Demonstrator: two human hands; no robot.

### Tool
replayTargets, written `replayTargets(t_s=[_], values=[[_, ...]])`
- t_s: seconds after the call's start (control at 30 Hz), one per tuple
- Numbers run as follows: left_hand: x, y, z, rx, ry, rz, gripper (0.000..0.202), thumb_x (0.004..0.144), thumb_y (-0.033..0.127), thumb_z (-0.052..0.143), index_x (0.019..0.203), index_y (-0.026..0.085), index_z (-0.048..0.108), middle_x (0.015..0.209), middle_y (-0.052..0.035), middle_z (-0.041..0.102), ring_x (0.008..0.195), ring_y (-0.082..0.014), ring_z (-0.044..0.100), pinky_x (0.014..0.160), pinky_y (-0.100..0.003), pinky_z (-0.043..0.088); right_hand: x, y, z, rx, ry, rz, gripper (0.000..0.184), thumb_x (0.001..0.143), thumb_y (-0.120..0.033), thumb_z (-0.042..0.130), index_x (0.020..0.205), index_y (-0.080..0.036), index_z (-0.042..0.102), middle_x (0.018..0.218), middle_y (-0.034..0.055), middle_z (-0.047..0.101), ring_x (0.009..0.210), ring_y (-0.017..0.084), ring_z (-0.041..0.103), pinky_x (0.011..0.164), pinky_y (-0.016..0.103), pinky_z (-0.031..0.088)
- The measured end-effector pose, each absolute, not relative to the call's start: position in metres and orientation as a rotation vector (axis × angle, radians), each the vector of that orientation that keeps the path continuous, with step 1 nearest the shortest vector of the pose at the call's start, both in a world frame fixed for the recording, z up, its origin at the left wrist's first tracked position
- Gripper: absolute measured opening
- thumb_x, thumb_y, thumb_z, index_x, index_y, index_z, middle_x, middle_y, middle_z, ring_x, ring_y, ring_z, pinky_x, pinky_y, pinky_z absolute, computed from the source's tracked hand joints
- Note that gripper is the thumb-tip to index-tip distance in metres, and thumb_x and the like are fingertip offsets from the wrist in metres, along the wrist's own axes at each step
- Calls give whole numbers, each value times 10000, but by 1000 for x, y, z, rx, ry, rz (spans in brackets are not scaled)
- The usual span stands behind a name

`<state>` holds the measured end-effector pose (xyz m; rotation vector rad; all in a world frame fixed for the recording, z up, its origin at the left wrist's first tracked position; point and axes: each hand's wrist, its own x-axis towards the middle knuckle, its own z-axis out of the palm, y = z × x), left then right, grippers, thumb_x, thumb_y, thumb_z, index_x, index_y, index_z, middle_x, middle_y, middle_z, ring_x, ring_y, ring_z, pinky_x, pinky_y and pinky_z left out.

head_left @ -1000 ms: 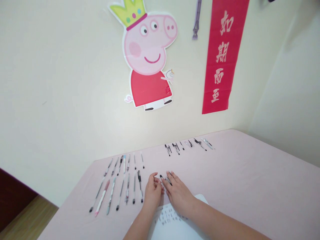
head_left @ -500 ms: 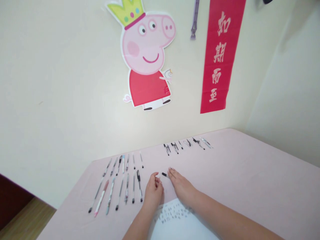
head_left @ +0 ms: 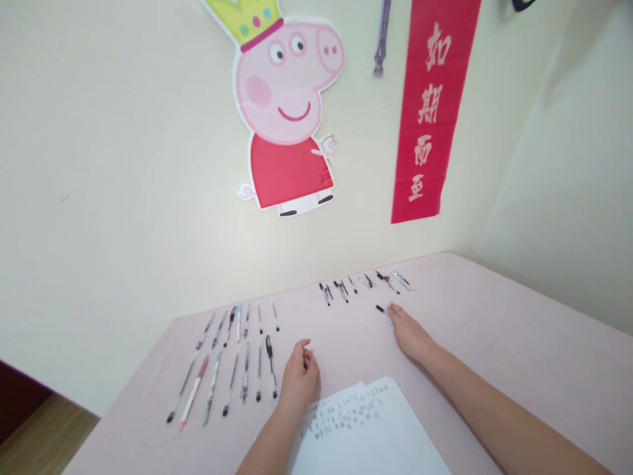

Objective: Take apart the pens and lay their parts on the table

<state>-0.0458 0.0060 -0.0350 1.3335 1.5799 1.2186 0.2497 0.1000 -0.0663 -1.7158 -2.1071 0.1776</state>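
Note:
My right hand point(head_left: 409, 330) is closed on a pen whose black end point(head_left: 380, 309) sticks out to the left of the fingertips. The rest of that pen is hidden by the hand, just above the pink tabletop. My left hand point(head_left: 302, 366) rests near the top left of some handwritten sheets of paper point(head_left: 376, 442), its fingers curled. Whether something small lies in those fingers I cannot make out. Left of it several pens lie in two rows, among them a black-capped pen point(head_left: 271, 366), a pink pen point(head_left: 194, 392) and a light blue pen point(head_left: 212, 388).
Along the table's back edge lies a row of small pens and pen parts point(head_left: 341, 290). The pink tabletop point(head_left: 519, 343) meets a pale wall with a pig cutout point(head_left: 289, 171) and a red banner point(head_left: 420, 132). Wooden floor point(head_left: 49, 429) shows at lower left.
My right hand has moved away from the left hand, to the right and towards the back, with the pen in it. More of the paper shows. My left hand has barely moved.

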Motion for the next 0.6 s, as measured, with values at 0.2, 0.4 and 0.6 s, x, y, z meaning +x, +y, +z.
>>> replayTargets(t_s=[0.2, 0.4, 0.6], values=[[-46, 5, -34, 1354, 1562, 1218, 331, 717, 202, 541, 1047, 202, 519, 744, 1, 565, 613, -119, 551, 577, -220, 424, 303, 109, -68, -1936, -2059, -17, 586, 717, -7, 306, 1291, -4, 428, 1368, 173, 388, 1277, 239, 348, 1082, 382, 270], [-46, 5, -34, 1350, 1593, 1201, 339, 711, 199, 542, 1049, 199, 523, 728, 6, 561, 605, -120, 548, 581, -225, 420, 328, 116, -74, -1977, -2005, -97, 575, 710, -17, 321, 1269, -8, 455, 1353, 175, 413, 1274, 239, 354, 1079, 367, 267], [-48, 7, -38, 1435, 1562, 1215, 332, 718, 198, 520, 1050, 198, 508, 728, 11, 552, 603, -118, 539, 598, -232, 412, 334, 122, -76, -1947, -1964, -94, 571, 715, -39, 324, 1267, -48, 468, 1359, 134, 422, 1279, 208, 349, 1079, 325, 265]])
